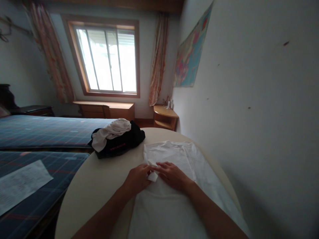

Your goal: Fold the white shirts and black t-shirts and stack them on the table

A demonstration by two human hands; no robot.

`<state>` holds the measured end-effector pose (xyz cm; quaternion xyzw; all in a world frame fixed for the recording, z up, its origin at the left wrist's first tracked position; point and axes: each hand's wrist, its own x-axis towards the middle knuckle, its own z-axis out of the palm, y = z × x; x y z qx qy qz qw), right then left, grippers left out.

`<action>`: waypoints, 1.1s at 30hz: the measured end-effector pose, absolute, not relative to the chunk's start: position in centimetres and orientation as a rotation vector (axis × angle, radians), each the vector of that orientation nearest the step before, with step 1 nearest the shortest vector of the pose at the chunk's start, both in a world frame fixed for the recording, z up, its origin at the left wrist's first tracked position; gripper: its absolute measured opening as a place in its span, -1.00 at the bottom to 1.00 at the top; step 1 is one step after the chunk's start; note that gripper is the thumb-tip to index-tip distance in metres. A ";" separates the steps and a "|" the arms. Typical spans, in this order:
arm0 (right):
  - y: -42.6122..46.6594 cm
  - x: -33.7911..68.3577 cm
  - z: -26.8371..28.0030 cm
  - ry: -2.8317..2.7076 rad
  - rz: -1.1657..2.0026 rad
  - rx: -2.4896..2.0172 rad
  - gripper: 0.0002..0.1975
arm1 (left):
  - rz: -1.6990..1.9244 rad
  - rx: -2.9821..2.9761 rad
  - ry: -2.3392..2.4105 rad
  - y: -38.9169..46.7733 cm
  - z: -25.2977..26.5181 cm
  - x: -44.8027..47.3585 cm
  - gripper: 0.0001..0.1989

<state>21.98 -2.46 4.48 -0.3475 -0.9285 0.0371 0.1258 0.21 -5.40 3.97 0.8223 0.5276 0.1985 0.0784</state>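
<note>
A white garment (171, 199) lies spread over the right part of a round cream table (104, 179), its far end near the table's back edge. At its left side my left hand (139, 177) is closed, pinching a small white flap of the cloth between thumb and fingers. My right hand (171, 174) rests on the garment with its fingers stretched out toward the left fingertips. The two hands' fingertips nearly meet, and a raised fold of cloth shows beside them. What lies under the right palm is hidden.
A black cloth bundle (124, 146) with pale cloth (112, 131) on top sits at the table's back left. Blue plaid beds (57, 129) stand to the left, one bearing a printed sheet (25, 184). A white wall (261, 132) runs close along the right.
</note>
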 end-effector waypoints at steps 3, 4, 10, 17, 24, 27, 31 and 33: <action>-1.9 21.3 4.1 -2.689 0.099 -1.016 -0.65 | 0.514 2.441 1.618 -5.3 4.0 0.0 -0.70; -1.6 21.0 3.8 -2.649 0.124 -1.031 -0.67 | 0.500 2.436 1.626 -5.2 4.1 -0.1 -0.70; 0.0 20.0 2.4 -1.865 0.504 -1.168 -0.67 | 0.451 2.367 1.692 -5.4 4.8 -0.3 -0.64; 0.8 21.8 1.7 -1.513 0.624 -1.350 -0.65 | 0.397 2.395 1.736 -5.9 4.7 0.1 -0.51; 1.0 21.8 1.1 -1.582 0.451 -1.381 -0.47 | 0.241 2.341 1.810 -6.1 5.2 -1.3 -0.68; 1.3 22.0 0.8 -1.561 0.393 -1.422 -0.44 | 0.238 2.301 1.809 -6.1 5.4 -2.1 -0.76; 1.6 22.4 0.3 -1.595 0.361 -1.485 -0.46 | 0.232 2.228 1.856 -5.8 5.1 -2.6 -0.88; 1.4 22.4 0.5 -1.610 0.302 -1.476 -0.49 | 0.229 2.209 1.862 -5.6 4.9 -2.7 -0.89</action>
